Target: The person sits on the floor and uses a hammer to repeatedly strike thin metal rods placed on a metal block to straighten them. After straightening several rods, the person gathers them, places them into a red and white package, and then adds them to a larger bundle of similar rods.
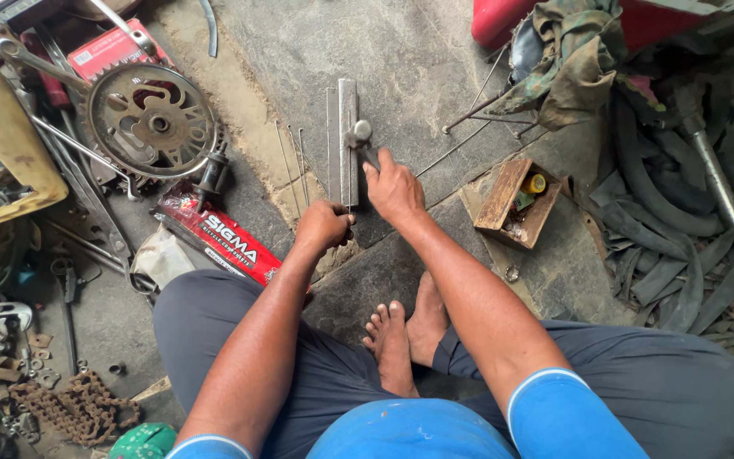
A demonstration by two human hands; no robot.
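I sit on a stone floor with my bare feet tucked in front of me. My right hand (393, 189) grips the handle of a hammer (358, 134), whose head rests against an upright grey metal bar (346, 140). My left hand (324, 226) is closed in a fist at the near end of that bar and seems to pinch a thin wire spoke against it. What it holds is mostly hidden by the fingers.
Loose thin spokes (292, 161) lie left of the bar. A chainring with crank (150, 119) and a red package (218, 235) sit at left, a rusty chain (78, 408) at lower left. A small wooden box (516, 204), black rubber tubes (664, 212) and rags lie at right.
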